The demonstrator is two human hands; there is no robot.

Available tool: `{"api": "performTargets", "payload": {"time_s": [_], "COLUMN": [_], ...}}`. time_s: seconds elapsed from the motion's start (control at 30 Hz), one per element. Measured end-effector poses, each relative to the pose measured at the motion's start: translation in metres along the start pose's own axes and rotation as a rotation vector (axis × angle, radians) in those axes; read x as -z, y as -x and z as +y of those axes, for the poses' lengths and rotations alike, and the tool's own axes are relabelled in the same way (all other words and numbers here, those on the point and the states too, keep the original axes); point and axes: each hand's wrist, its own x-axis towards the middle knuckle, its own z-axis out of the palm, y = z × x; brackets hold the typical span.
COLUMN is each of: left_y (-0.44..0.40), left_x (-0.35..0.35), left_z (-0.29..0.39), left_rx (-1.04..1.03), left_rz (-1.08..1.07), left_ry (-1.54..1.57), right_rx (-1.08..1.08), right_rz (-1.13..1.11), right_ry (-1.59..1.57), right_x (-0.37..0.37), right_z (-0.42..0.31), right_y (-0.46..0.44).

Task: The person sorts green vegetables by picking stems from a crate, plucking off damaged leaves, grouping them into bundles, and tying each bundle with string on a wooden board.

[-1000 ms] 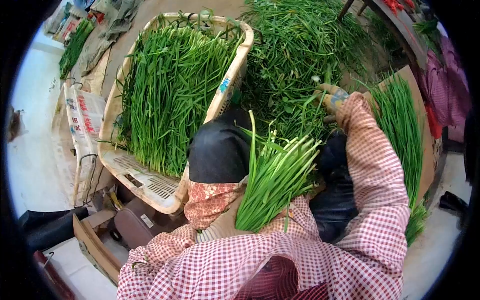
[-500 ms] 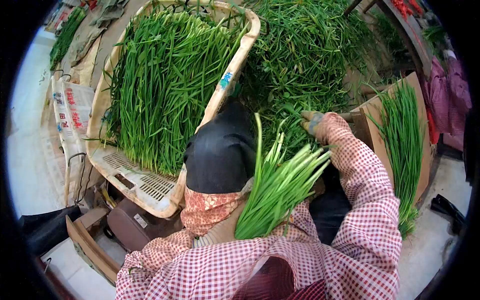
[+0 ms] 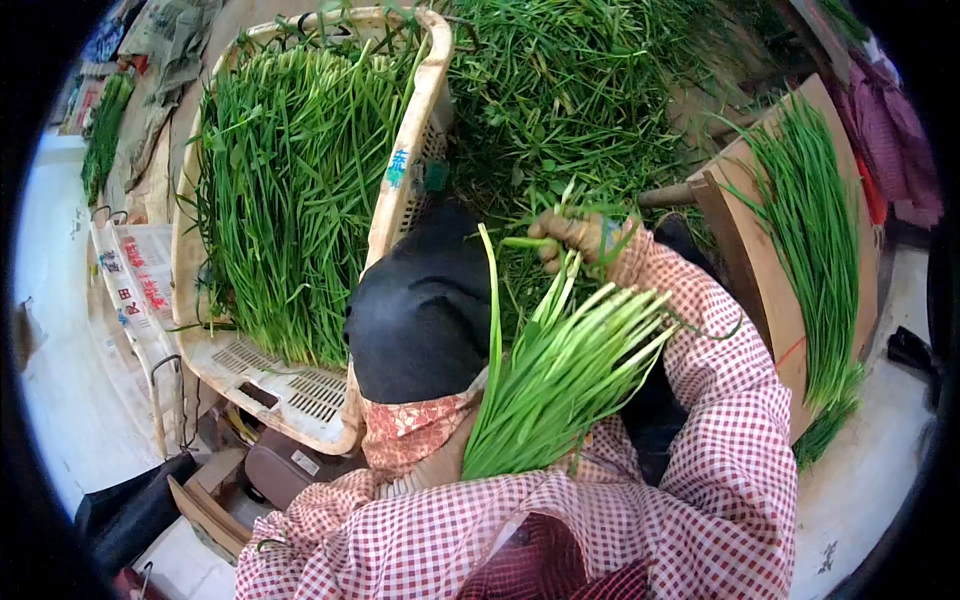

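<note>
Head view: the right hand (image 3: 577, 236) is closed on a few green stems (image 3: 522, 242), thumb and fingers together around them, with one pale end poking out to its left. Just below that grip lies the bunch (image 3: 560, 385), its pale ends fanned up towards the fingers, probably so that single stems are easy to get at. The left hand (image 3: 440, 464) sits against the bunch's lower left side, seemingly to steady it on the lap; its fingers are hidden, so I cannot tell how tightly they are closed. Beyond the right grip spreads the loose heap (image 3: 560, 95), near enough to need little reaching. To its left, past the dark knee (image 3: 420, 315), the crate (image 3: 425, 105) carries greens laid lengthwise, which likely keeps them straight. On the grip's right, a tan board (image 3: 862, 280) bears another layer of long greens (image 3: 810, 250), also lined up

As for pose, the right sleeve (image 3: 725, 365) bends at an elbow held out to the side, the forearm slanting up and inward. The wrist turns the hand leftward above the pale ends, back of the hand uppermost. The left arm lies low across the lap, its hand tucked close to the body
</note>
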Motion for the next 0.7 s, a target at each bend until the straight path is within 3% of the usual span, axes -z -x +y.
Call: {"api": "performTargets", "payload": {"time_s": [0.03,0.07,0.13,0.2,0.27,0.33,0.4,0.47,0.5,0.53,0.6,0.63,0.7], "left_y": [0.001,0.003,0.009,0.015,0.021,0.027,0.031,0.036,0.038,0.04,0.038,0.036,0.037], "left_x": [0.001,0.003,0.008,0.013,0.015,0.019,0.02,0.02,0.018,0.017,0.026,0.032,0.02], "left_z": [0.0,0.0,0.001,0.002,0.0,-0.002,-0.004,-0.005,-0.006,-0.009,-0.013,-0.015,-0.01], "left_rx": [-0.005,-0.008,-0.023,-0.042,-0.067,-0.083,-0.107,-0.143,-0.169,-0.214,-0.266,-0.241,-0.267], "left_rz": [-0.006,-0.018,-0.051,-0.09,-0.124,-0.154,-0.167,-0.17,-0.172,-0.168,-0.204,-0.157,-0.165], "left_ry": [0.004,0.023,0.07,0.125,0.154,0.181,0.199,0.221,0.234,0.281,0.171,0.081,0.097], "right_rx": [-0.038,0.045,0.174,0.194,0.232,0.449,0.67,0.817,0.937,0.835,0.999,1.014,0.851], "right_rz": [0.106,0.051,-0.092,-0.09,0.038,0.302,0.463,0.37,0.281,0.427,0.416,0.387,0.121], "right_ry": [0.127,0.001,0.067,0.026,-0.003,-0.351,-0.376,-0.225,-0.065,-0.253,0.0,0.05,-0.034], "right_x": [-0.007,-0.004,0.0,-0.005,0.012,0.017,0.037,0.078,0.061,0.037,0.017,0.009,-0.004], "right_z": [-0.017,-0.017,-0.025,-0.04,-0.061,-0.087,-0.106,-0.096,-0.1,-0.087,-0.05,-0.032,-0.001], "right_y": [0.005,0.008,0.012,0.027,0.042,0.084,0.121,0.158,0.175,0.188,0.185,0.188,0.192]}}
